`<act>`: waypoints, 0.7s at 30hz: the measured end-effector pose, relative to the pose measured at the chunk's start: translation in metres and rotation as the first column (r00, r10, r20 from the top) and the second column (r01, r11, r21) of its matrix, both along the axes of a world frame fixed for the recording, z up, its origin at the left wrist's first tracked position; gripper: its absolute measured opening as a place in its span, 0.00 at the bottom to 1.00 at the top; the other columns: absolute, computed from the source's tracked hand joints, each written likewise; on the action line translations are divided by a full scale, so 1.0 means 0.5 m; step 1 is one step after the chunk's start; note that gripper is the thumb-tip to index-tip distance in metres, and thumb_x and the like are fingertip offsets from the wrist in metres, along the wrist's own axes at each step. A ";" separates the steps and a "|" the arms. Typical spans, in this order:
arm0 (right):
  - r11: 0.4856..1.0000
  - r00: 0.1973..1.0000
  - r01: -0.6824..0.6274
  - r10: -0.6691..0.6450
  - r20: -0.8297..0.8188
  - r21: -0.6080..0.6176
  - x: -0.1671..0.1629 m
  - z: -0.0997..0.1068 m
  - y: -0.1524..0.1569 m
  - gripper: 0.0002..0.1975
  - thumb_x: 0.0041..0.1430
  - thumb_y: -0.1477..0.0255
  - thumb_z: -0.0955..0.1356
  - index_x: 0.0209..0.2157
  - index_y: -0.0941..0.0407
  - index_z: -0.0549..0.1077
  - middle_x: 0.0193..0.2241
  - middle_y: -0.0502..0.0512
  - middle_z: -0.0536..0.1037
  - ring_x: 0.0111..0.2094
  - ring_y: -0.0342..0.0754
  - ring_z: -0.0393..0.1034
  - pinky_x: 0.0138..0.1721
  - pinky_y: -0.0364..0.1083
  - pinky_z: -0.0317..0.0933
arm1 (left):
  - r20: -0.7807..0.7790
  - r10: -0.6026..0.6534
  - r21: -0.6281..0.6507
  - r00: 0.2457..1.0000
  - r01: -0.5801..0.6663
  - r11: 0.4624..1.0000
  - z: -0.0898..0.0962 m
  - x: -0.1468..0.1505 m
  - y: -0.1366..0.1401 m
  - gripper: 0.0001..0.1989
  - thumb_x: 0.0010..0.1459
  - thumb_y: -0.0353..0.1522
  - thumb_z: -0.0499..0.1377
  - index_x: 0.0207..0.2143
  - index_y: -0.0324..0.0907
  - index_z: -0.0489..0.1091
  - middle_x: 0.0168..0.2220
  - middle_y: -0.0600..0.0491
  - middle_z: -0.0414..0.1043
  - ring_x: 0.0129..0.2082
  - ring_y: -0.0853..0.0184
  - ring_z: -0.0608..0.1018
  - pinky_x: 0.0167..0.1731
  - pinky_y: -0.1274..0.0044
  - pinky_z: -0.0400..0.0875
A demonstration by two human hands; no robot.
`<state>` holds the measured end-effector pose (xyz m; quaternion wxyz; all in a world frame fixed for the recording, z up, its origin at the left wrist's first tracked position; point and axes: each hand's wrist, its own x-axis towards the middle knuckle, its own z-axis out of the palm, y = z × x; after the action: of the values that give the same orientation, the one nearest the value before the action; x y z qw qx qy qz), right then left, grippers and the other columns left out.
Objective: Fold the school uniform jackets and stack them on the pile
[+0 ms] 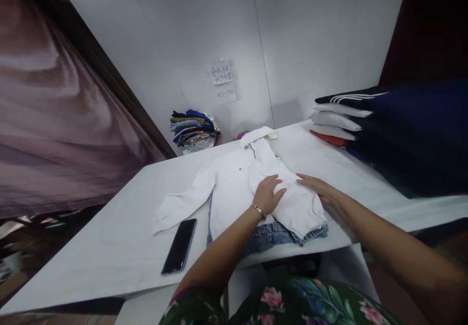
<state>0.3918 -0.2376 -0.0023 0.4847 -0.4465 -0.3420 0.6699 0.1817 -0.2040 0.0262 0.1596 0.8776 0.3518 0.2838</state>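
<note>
A white long-sleeved jacket (232, 179) lies on the table in front of me, over a blue denim garment (268, 237). Its collar points to the wall. One sleeve stretches out to the left, while the other (296, 203) is folded down over the body toward me. My left hand (268, 196) rests on the folded sleeve, fingers apart and slightly bent. At that sleeve's right edge is my right hand (317, 187), open, its thumb and fingers touching the cloth. Part of its fingers is hidden.
A dark phone (179, 246) lies left of the jacket on the white table (120, 232). Folded clothes (193, 130) are stacked by the wall, and a taller clothes pile (409, 135) stands at the right. Handwritten papers (224, 79) hang on the wall. A pink curtain (62, 110) hangs left.
</note>
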 end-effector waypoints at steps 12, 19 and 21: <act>0.974 0.912 0.211 -0.225 0.342 0.078 -0.001 0.000 -0.082 0.44 0.49 0.69 0.72 0.65 0.54 0.52 0.58 0.60 0.67 0.51 0.53 0.69 0.50 0.48 0.66 | -0.261 0.260 -0.123 0.930 -0.299 0.946 -0.012 0.007 0.245 0.26 0.63 0.43 0.48 0.59 0.38 0.61 0.65 0.44 0.53 0.65 0.60 0.56 0.62 0.69 0.50; 0.968 0.667 0.098 -0.237 0.706 0.232 -0.023 -0.067 -0.135 0.35 0.55 0.61 0.67 0.64 0.53 0.57 0.56 0.59 0.69 0.55 0.59 0.64 0.54 0.58 0.61 | -0.499 0.213 -0.077 0.840 -0.288 0.955 -0.037 0.112 0.356 0.32 0.62 0.49 0.41 0.65 0.47 0.50 0.69 0.52 0.39 0.68 0.59 0.44 0.63 0.61 0.41; 0.932 0.550 0.045 -0.323 0.770 0.359 -0.025 -0.080 -0.149 0.32 0.57 0.59 0.65 0.62 0.52 0.61 0.63 0.57 0.58 0.62 0.58 0.54 0.60 0.56 0.54 | -0.582 0.215 -0.106 0.785 -0.335 0.936 -0.065 0.126 0.375 0.35 0.60 0.51 0.40 0.66 0.47 0.48 0.69 0.51 0.37 0.68 0.58 0.43 0.63 0.59 0.39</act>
<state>0.3793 -0.3122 -0.0424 0.4008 -0.6604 -0.5740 0.2718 0.2446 -0.0166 -0.0061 0.0946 0.8398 0.5345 -0.0039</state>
